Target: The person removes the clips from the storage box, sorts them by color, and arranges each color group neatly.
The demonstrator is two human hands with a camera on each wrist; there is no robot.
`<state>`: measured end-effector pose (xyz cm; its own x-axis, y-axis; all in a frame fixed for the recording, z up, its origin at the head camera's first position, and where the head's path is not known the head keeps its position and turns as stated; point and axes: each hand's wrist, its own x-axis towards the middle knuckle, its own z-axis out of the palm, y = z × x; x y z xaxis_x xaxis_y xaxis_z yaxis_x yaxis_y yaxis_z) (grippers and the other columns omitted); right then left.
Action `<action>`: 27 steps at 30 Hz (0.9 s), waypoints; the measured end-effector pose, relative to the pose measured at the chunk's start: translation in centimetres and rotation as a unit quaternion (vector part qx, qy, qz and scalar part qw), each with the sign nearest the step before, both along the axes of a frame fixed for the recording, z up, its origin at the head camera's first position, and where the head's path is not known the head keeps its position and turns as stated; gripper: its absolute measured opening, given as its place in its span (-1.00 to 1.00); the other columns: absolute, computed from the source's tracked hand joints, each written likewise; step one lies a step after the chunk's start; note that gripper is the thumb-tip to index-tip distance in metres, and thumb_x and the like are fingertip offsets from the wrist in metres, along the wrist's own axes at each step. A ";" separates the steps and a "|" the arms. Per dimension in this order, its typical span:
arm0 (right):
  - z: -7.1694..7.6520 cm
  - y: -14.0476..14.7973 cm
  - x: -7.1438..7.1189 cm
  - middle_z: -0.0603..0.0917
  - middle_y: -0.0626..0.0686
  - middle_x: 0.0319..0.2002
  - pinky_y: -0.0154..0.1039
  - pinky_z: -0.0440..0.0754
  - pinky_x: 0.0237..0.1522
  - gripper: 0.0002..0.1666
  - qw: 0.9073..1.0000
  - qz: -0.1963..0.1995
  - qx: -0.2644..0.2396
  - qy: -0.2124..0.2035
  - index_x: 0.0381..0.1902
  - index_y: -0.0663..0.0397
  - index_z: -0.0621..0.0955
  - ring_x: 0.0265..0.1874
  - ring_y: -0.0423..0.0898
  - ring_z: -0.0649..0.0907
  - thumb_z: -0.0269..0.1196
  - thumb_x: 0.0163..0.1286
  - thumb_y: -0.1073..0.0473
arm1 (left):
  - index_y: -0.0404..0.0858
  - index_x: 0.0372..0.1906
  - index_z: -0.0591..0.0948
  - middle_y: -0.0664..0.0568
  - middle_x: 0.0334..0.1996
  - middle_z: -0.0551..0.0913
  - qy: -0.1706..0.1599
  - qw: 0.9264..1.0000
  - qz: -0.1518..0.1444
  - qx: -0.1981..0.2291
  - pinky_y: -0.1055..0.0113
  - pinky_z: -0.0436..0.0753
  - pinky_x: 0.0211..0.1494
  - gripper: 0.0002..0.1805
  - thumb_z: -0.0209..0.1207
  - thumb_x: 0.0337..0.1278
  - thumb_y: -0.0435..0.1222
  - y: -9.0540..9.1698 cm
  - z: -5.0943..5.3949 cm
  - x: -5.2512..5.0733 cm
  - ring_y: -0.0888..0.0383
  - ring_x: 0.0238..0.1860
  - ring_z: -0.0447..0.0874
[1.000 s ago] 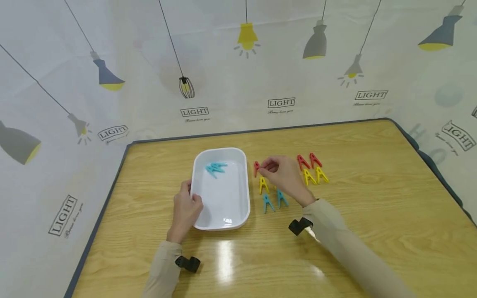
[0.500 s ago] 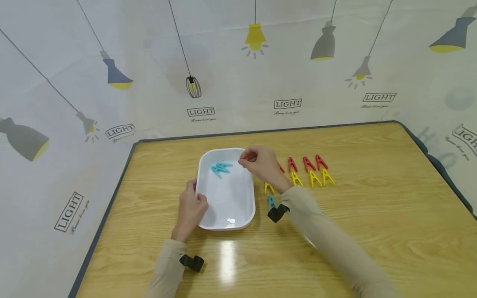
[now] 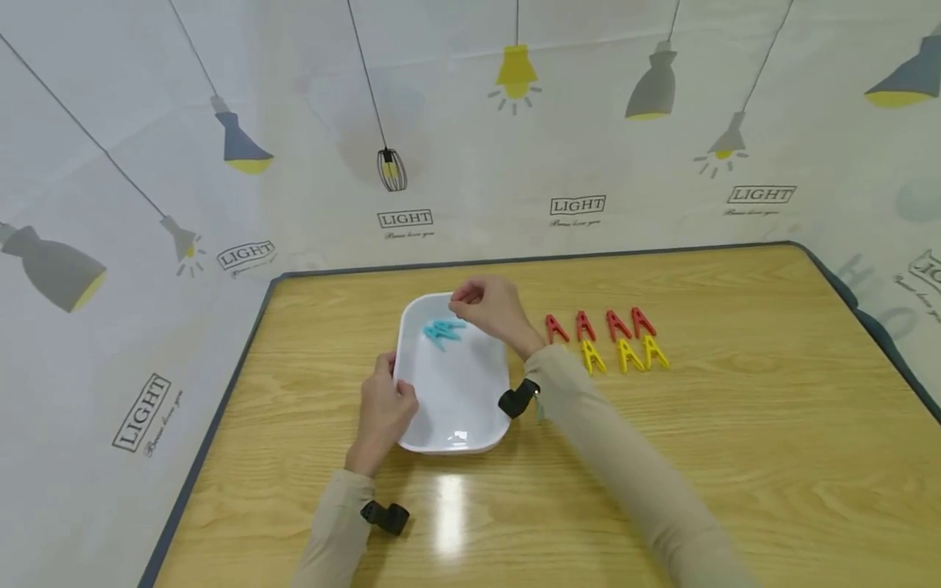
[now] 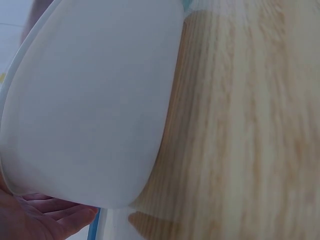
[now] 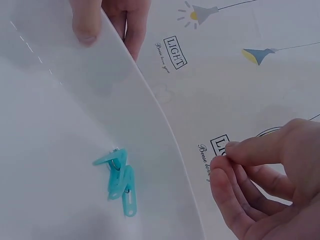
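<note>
A white rectangular tray [image 3: 456,400] stands on the wooden table. My left hand [image 3: 385,408] grips its left rim, thumb inside and fingers outside, as the right wrist view shows. Two teal clothespins [image 5: 122,180] lie overlapping inside the tray. Above the tray's far right part hovers my right hand [image 3: 492,309], fingers curled and thumb tip against the index finger; nothing shows between them. To its right on the table lie red clothespins [image 3: 585,325] in a row, with yellow clothespins [image 3: 630,355] in front. My right sleeve hides most of the nearer pins; a bit of teal peeks out beside it.
The wooden table [image 3: 735,392] has a dark edge and meets a whitish backdrop [image 3: 470,147] printed with lamps. Black wrist cameras sit on the left sleeve [image 3: 334,523] and the right sleeve [image 3: 617,449].
My right hand has moved left from beside a red clothespin to above the tray; that pin stays on the table. My left hand keeps its grip. The head view has shifted slightly.
</note>
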<state>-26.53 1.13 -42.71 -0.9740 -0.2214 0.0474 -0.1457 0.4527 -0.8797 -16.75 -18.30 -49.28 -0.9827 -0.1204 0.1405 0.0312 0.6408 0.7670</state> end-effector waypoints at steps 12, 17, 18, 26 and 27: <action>-1.7 -1.2 -1.4 0.76 0.13 -0.21 -0.28 0.70 -0.22 -0.85 0.999 -0.027 0.029 -0.014 -0.17 0.16 0.71 -0.25 -0.03 0.69 0.33 0.37 0.20 | -0.56 0.18 0.46 -0.46 0.00 0.67 0.014 1.000 -0.010 0.014 -0.12 0.72 0.07 -0.51 0.03 0.06 -0.55 1.0 -0.6 -0.1 -0.30 0.00 0.70; -2.6 -1.8 -1.5 0.76 0.14 -0.16 -0.20 0.73 -0.06 -0.84 0.998 -0.033 0.045 -0.036 -0.13 0.18 0.72 -0.19 0.00 0.69 0.30 0.39 0.23 | -0.56 0.18 0.47 -0.46 0.00 0.67 0.017 1.000 -0.005 0.016 -0.11 0.73 0.07 -0.50 0.05 0.04 -0.56 1.0 -0.8 0.0 -0.30 0.00 0.71; -2.9 -1.9 -1.5 0.76 0.14 -0.15 -0.18 0.73 -0.03 -0.83 0.997 -0.036 0.047 -0.041 -0.12 0.18 0.72 -0.17 0.00 0.69 0.30 0.39 0.24 | -0.56 0.18 0.47 -0.46 0.00 0.67 0.017 1.000 -0.006 0.016 -0.11 0.73 0.07 -0.50 0.05 0.04 -0.56 0.9 -0.9 0.0 -0.29 0.00 0.71; -4.4 -2.7 -1.9 0.78 0.16 -0.14 -0.14 0.71 0.05 -0.77 0.994 -0.032 0.098 -0.021 -0.07 0.25 0.71 -0.11 0.03 0.73 0.26 0.34 0.34 | -0.56 0.15 0.49 -0.45 -0.04 0.69 0.036 0.999 0.007 0.009 -0.13 0.72 0.04 -0.52 0.05 0.03 -0.55 0.3 -0.3 0.2 -0.31 -0.04 0.71; -4.6 -2.9 -2.0 0.78 0.15 -0.15 -0.15 0.71 0.05 -0.76 0.992 -0.025 0.120 -0.009 -0.07 0.25 0.71 -0.12 0.02 0.72 0.25 0.32 0.36 | -0.56 0.15 0.49 -0.45 -0.04 0.69 0.039 0.999 0.010 0.009 -0.14 0.72 0.04 -0.52 0.05 0.03 -0.55 0.2 -0.2 0.3 -0.31 -0.04 0.71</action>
